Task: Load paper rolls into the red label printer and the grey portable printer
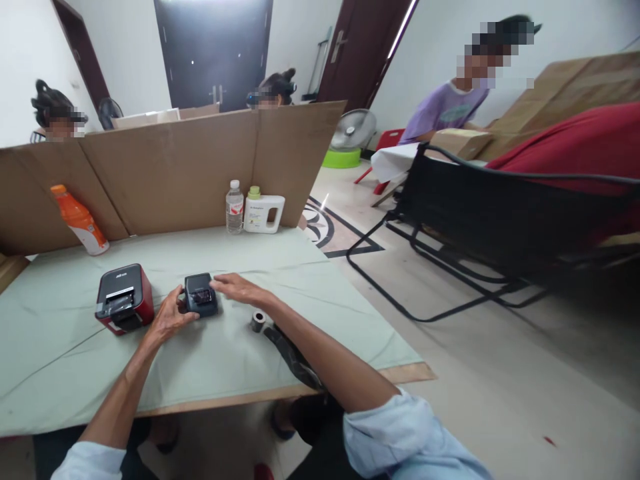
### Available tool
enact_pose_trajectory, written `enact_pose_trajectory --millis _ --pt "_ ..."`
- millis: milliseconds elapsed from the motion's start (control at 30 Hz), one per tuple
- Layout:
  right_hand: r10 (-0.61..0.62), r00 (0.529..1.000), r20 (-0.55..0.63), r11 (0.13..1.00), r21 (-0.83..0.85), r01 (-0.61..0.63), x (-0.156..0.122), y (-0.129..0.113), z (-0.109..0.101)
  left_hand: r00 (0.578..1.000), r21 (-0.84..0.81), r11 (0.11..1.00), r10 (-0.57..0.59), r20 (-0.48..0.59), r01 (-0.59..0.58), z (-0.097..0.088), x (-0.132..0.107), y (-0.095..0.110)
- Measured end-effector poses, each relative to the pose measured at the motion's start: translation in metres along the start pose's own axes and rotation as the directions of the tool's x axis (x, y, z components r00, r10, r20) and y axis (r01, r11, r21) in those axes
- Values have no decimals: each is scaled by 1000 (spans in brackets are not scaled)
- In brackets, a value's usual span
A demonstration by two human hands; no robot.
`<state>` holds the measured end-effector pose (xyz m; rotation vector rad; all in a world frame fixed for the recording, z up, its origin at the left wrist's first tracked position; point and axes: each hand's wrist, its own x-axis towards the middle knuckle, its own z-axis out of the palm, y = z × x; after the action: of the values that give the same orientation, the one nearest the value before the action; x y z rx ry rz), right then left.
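A small dark label-printer cartridge unit lies on the pale green table cover. My left hand grips its left side, fingers curled around it. My right hand rests on its right upper edge with fingers stretched toward it. A red and black label printer stands just left of my left hand. A small grey roll and a dark strap-like piece lie under my right forearm.
A cardboard screen walls the table's far side. An orange drink bottle, a water bottle and a white jug stand against it. A black chair with red cloth stands at right. Other people sit behind.
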<state>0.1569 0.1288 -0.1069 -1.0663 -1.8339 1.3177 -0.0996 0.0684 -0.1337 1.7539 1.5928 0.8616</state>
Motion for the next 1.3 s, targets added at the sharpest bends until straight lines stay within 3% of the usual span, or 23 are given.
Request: enact_pose_trajectory --millis 100,167,233,367,467,567,633,900,1300 --pt "-4 999 -36 1000 -7 4 -17 -5 -32 1000 26 1000 -11 16 11 -8 -3 -12" --pt "-34 992 -120 999 -16 32 -33 -8 -38 999 31 1000 -5 40 4 -12 -1 -17" --pt "-96 985 -143 995 -53 89 -51 -9 -25 998 13 999 33 50 -33 -12 3 -17" --pt "-186 970 -153 974 -161 161 -71 4 37 992 -9 992 124 14 -124 -8 12 -12" --pt "-105 982 -160 974 -217 69 -69 23 76 991 31 991 131 8 -131 -5 15 -11" --pt "7 982 -191 967 -248 -55 -61 39 94 989 86 985 150 -11 -148 -4 17 -14" --pt "-3 973 -229 961 -270 -61 -57 47 101 988 118 982 154 -21 -151 -4 19 -16" --pt "-228 907 -354 912 -403 72 -41 64 115 994 183 977 112 -18 -107 -4 28 -15" --pt "-283 867 -410 889 -452 76 -26 75 111 994 -95 993 -74 -84 66 0 50 -23"
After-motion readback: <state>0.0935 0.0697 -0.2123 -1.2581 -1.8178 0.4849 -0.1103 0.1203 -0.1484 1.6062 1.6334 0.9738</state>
